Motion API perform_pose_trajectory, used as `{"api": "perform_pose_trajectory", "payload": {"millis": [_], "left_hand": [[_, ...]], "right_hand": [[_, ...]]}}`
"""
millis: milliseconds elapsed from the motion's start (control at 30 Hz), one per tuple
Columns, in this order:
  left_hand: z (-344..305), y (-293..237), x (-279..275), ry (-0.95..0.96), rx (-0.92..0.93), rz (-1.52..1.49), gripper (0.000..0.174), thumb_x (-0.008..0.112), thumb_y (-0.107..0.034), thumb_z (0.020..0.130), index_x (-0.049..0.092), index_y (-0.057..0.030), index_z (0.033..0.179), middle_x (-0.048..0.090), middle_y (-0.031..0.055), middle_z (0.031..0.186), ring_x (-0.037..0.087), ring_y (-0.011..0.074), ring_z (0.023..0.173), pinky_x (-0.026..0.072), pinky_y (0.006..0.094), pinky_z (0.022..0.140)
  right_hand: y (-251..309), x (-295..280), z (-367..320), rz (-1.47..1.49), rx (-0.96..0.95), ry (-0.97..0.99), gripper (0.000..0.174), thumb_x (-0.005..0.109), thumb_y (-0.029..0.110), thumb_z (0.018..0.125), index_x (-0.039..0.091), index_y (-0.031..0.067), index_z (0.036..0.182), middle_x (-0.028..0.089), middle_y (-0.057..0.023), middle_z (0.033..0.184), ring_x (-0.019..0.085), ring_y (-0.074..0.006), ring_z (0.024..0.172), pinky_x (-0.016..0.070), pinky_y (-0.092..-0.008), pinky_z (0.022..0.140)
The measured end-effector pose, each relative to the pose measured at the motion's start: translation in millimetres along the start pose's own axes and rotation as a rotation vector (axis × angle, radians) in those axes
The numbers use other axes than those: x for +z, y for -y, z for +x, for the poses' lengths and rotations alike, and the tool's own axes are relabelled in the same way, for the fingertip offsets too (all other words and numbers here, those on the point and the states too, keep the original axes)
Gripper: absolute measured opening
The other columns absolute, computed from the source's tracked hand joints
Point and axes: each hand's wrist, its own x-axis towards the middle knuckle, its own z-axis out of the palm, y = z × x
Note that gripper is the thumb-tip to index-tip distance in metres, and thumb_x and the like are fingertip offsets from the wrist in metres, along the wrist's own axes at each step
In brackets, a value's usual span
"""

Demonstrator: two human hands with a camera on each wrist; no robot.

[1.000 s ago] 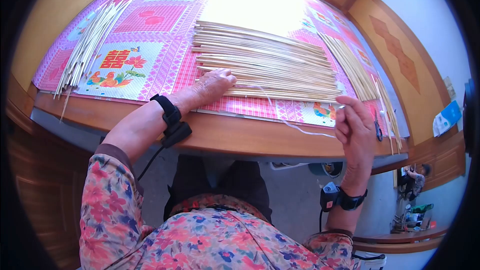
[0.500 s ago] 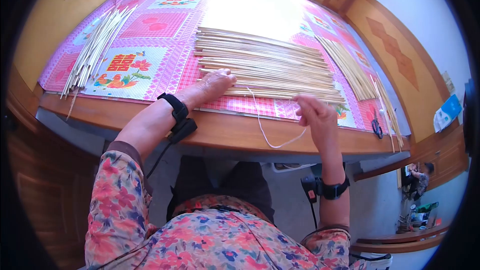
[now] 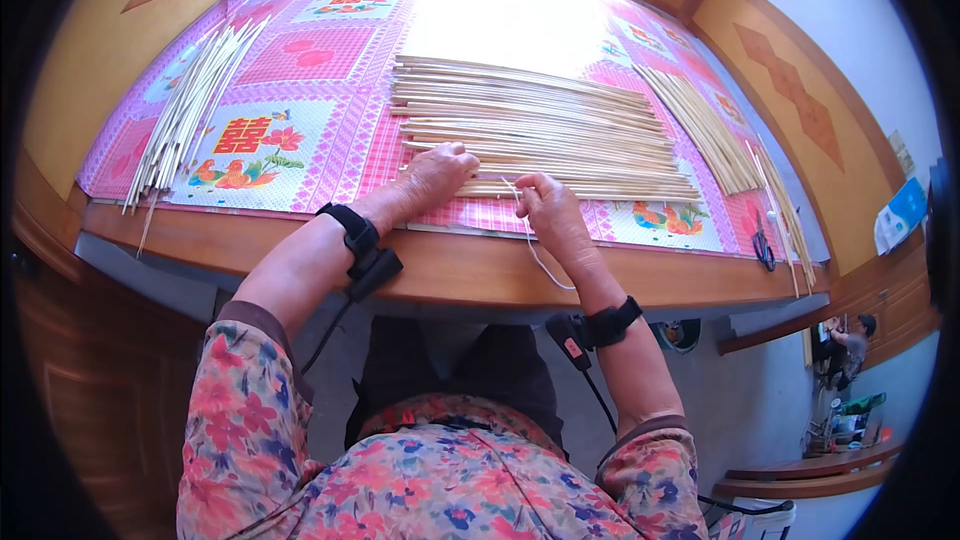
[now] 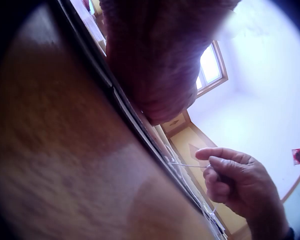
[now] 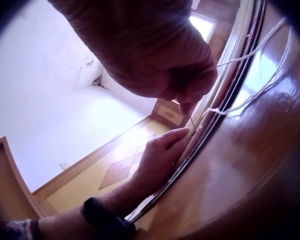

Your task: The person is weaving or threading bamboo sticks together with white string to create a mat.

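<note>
1. White thread (image 3: 533, 248) in use at the near side of the row, seemingly to bind the sticks (image 3: 540, 125) together.
2. Probably needed next: drawing the slack through, then snugging down without shifting the row.
3. With right hand (image 3: 552, 215), pinching the thread between thumb and fingers, just beside the nearest sticks.
4. With left hand (image 3: 437, 178), curled and apparently gripping the near sticks towards their left ends.
5. Stretched away beyond both hands: most of the row. Looped below right hand, across the table edge (image 3: 430, 262): slack thread.
</note>
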Motion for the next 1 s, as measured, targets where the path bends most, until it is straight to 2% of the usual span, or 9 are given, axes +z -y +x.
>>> {"api": "perform_pose_trajectory", "payload": {"millis": [33, 67, 100, 167, 200, 433, 633, 733, 1000], "left_hand": [[-0.3, 0.2, 0.0, 0.000, 0.000, -0.001, 0.011, 0.050, -0.012, 0.081, 0.056, -0.0049, 0.087, 0.054, 0.0125, 0.080, 0.055, 0.0280, 0.081, 0.0473, 0.0365, 0.071], [0.5, 1.1, -0.3, -0.001, 0.027, 0.007, 0.011, 0.050, -0.012, 0.080, 0.056, -0.0049, 0.087, 0.054, 0.0125, 0.081, 0.055, 0.0283, 0.081, 0.0473, 0.0367, 0.071], [0.5, 2.0, -0.2, 0.001, 0.056, 0.014, 0.012, 0.050, -0.012, 0.080, 0.055, -0.0048, 0.088, 0.054, 0.0125, 0.081, 0.055, 0.0285, 0.081, 0.0472, 0.0369, 0.071], [0.0, 1.7, -0.3, -0.004, 0.057, 0.013, 0.012, 0.050, -0.011, 0.080, 0.055, -0.0041, 0.088, 0.054, 0.0131, 0.082, 0.055, 0.0287, 0.081, 0.0470, 0.0372, 0.071], [-0.2, 0.6, -0.8, -0.003, 0.057, 0.026, 0.012, 0.050, -0.011, 0.080, 0.055, -0.0038, 0.088, 0.054, 0.0134, 0.083, 0.055, 0.0290, 0.081, 0.0468, 0.0375, 0.072], [-0.2, -4.9, -9.0, 0.041, 0.047, 0.018, 0.013, 0.049, -0.009, 0.079, 0.055, -0.0028, 0.089, 0.054, 0.0146, 0.084, 0.055, 0.0301, 0.083, 0.0464, 0.0384, 0.072], [-0.3, -5.6, -10.9, 0.029, 0.048, 0.016, 0.012, 0.050, -0.009, 0.079, 0.055, -0.0027, 0.088, 0.054, 0.0141, 0.084, 0.055, 0.0297, 0.083, 0.0467, 0.0386, 0.071], [0.4, -5.8, -11.7, 0.084, 0.020, -0.025, 0.012, 0.047, -0.005, 0.079, 0.055, -0.0003, 0.087, 0.054, 0.0161, 0.089, 0.054, 0.0310, 0.090, 0.0449, 0.0388, 0.078], [-0.9, -6.0, -11.7, 0.078, 0.021, -0.009, 0.012, 0.047, -0.005, 0.078, 0.054, -0.0008, 0.087, 0.053, 0.0148, 0.087, 0.054, 0.0294, 0.088, 0.0457, 0.0377, 0.077]], "right_hand": [[-1.0, -0.5, -3.1, -0.094, -0.020, -0.001, 0.019, 0.046, 0.014, 0.085, 0.058, 0.0007, 0.090, 0.060, -0.0120, 0.065, 0.060, -0.0217, 0.062, 0.0468, -0.0330, 0.061], [-7.8, -0.2, -2.9, -0.110, -0.017, -0.015, 0.016, 0.049, 0.014, 0.084, 0.059, 0.0024, 0.090, 0.060, -0.0070, 0.063, 0.052, -0.0106, 0.052, 0.0431, -0.0268, 0.051], [-13.4, -1.7, -2.7, -0.113, -0.016, -0.015, 0.016, 0.049, 0.014, 0.084, 0.059, 0.0024, 0.090, 0.060, -0.0070, 0.063, 0.052, -0.0106, 0.052, 0.0431, -0.0268, 0.051], [-13.6, -5.3, -4.2, -0.367, -0.071, 0.003, 0.018, 0.053, 0.019, 0.083, 0.060, 0.0042, 0.091, 0.061, -0.0093, 0.067, 0.058, -0.0172, 0.059, 0.0455, -0.0306, 0.057], [-1.9, -8.2, -11.0, -0.430, -0.041, 0.006, 0.019, 0.054, 0.022, 0.081, 0.060, 0.0045, 0.086, 0.062, -0.0132, 0.077, 0.059, -0.0310, 0.077, 0.0457, -0.0398, 0.070], [-8.9, -3.7, -13.7, -0.705, -0.201, 0.036, 0.011, 0.055, 0.020, 0.079, 0.059, 0.0097, 0.079, 0.060, -0.0108, 0.077, 0.059, -0.0290, 0.077, 0.0455, -0.0407, 0.068], [-7.5, -16.2, -9.6, -0.695, -0.419, -0.186, 0.013, 0.059, 0.020, 0.078, 0.059, 0.0074, 0.079, 0.058, -0.0074, 0.072, 0.059, -0.0244, 0.067, 0.0464, -0.0360, 0.061], [12.6, -26.8, -2.1, -0.224, -0.132, -0.207, 0.013, 0.056, 0.019, 0.080, 0.056, 0.0056, 0.081, 0.060, -0.0131, 0.073, 0.059, -0.0288, 0.069, 0.0468, -0.0383, 0.064], [-14.2, 10.7, 20.3, -0.243, 0.083, -0.073, 0.021, 0.056, 0.029, 0.081, 0.057, 0.0082, 0.082, 0.061, -0.0147, 0.072, 0.060, -0.0320, 0.073, 0.0462, -0.0422, 0.067]]}}
